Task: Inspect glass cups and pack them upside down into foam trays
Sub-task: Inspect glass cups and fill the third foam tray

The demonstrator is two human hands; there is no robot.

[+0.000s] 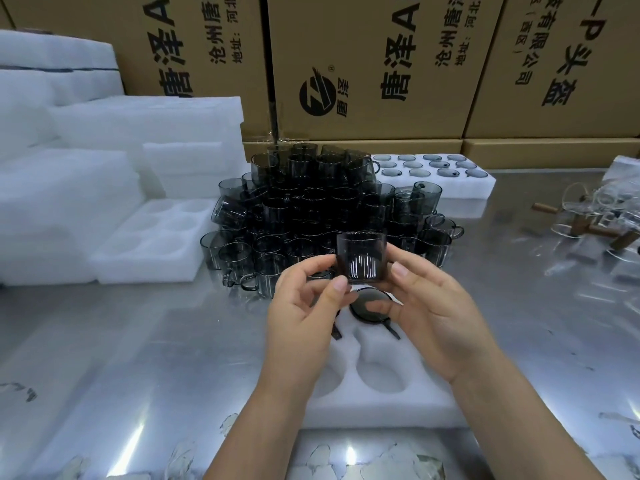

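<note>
- Two hands are sharing one smoky glass cup [361, 256]: the left hand [301, 313] and the right hand [440, 320] are each pinching its lower sides, with fingers [341, 284] curled against the glass from either side.
- Held like that, the cup is hanging above the far end of the near foam tray [381, 403], which is lying on the shiny surface [138, 341].
- One packed cup [370, 304] is sitting upside down in a far pocket of that tray, right under the held one. A second dark handle is poking out beside it, and its cup is hiding behind the left hand.
- Two empty pockets are showing nearer me, and the wrists are covering the rest.
- Dozens of dark cups are heaping up in a pile [322, 209] behind, too tangled to count.
- Six empty pockets are showing in the left tray [152, 244].
- Twelve upturned bases are showing in the back tray [450, 188], and its left end is disappearing behind the pile.
- Which end of the held cup is pointing up, I cannot tell.
</note>
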